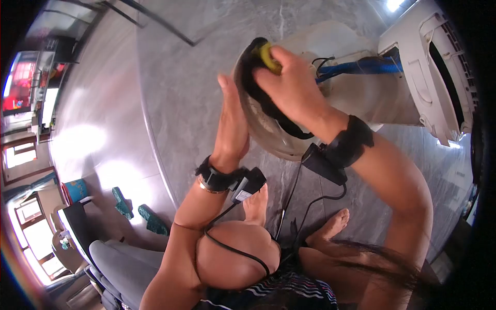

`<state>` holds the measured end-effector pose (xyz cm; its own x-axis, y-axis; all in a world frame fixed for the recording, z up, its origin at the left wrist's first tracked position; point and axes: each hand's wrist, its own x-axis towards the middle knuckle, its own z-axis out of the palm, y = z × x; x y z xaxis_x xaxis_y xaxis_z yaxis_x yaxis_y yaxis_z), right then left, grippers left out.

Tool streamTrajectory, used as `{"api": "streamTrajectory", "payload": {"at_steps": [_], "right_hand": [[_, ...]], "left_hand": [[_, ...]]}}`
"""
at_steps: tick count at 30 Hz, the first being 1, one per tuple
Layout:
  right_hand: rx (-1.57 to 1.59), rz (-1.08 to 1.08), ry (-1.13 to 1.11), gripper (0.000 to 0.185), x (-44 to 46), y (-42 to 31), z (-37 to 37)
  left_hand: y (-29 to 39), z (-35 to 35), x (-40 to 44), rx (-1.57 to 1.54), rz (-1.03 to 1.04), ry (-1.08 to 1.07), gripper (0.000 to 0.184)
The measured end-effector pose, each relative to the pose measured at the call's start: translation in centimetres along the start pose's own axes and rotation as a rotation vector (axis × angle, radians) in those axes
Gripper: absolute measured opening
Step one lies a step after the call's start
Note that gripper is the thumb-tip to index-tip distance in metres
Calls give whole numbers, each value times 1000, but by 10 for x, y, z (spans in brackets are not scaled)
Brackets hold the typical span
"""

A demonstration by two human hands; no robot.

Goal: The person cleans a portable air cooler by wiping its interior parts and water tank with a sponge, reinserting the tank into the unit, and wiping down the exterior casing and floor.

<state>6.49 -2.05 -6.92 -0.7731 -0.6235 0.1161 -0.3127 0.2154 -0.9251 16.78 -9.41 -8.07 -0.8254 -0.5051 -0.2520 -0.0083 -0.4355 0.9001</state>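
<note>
A pale, round-rimmed housing (pixel 266 137) lies tilted on the floor in front of me, with a dark band (pixel 258 98) along the inside of its rim. My right hand (pixel 292 85) reaches over it, fingers closed on a small yellow sponge-like piece (pixel 268 58) pressed against the dark band. Along the outer left side of the rim, my left hand (pixel 232 124) rests with its thumb stretched out; its other fingers are mostly hidden. A blue ribbed hose (pixel 356 67) runs from the housing toward a white panel (pixel 421 77) on the right.
Black devices with cables are strapped to both my wrists. My bare feet (pixel 336 223) stand close to the housing. Green slippers (pixel 152 219) lie on the grey tiled floor (pixel 186 103) at left, near a grey sofa (pixel 124 263). A thin dark metal leg (pixel 170 28) stands at the upper left.
</note>
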Motion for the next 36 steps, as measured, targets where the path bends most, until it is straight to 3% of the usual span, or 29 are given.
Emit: {"api": "streamTrajectory", "payload": {"at_steps": [3,5,6,8,10,12,15,19,22,24,26,30,32,34,36], "right_hand": [[-16,-111,-105,17,-7,-6,4],[-153,-347,-188,15,-17,-9,10],[-150,-347,-192,15,-20,-11,7],[-210,-239,-498,13,-19,-17,-7],[-222,-213,-588,11,-21,-23,-19],[-374,-100,-863,12,-20,-33,-34],[-401,-189,-1020,16,-13,-28,-50],[-512,-47,-838,16,-8,-31,-54],[-52,73,-281,30,-4,-27,-46],[79,103,-254,33,0,-22,-29],[-125,-21,-194,33,-1,-15,-10],[-255,-227,-283,25,-15,-3,-8],[-284,-161,-379,18,-29,2,-24],[-486,-151,-655,15,-44,10,-42],[-395,-141,-650,16,-40,11,-51]], "left_hand": [[5,0,2,34,-25,68,70],[11,-8,3,96,-135,100,74],[13,-8,2,96,-135,105,74],[19,-3,2,32,-186,113,74],[9,-7,9,12,-80,104,75],[7,-7,11,3,-42,58,74],[8,-5,12,19,-26,76,73],[2,-11,16,-182,-68,-43,65],[6,-7,6,-134,-115,1,69],[5,-5,2,-61,-66,-52,66],[3,1,2,-165,54,-65,64],[4,0,1,-181,-109,16,64],[2,-4,2,-174,-125,48,65],[2,-12,8,-123,-280,96,69],[4,-4,8,-168,-183,43,72]]}}
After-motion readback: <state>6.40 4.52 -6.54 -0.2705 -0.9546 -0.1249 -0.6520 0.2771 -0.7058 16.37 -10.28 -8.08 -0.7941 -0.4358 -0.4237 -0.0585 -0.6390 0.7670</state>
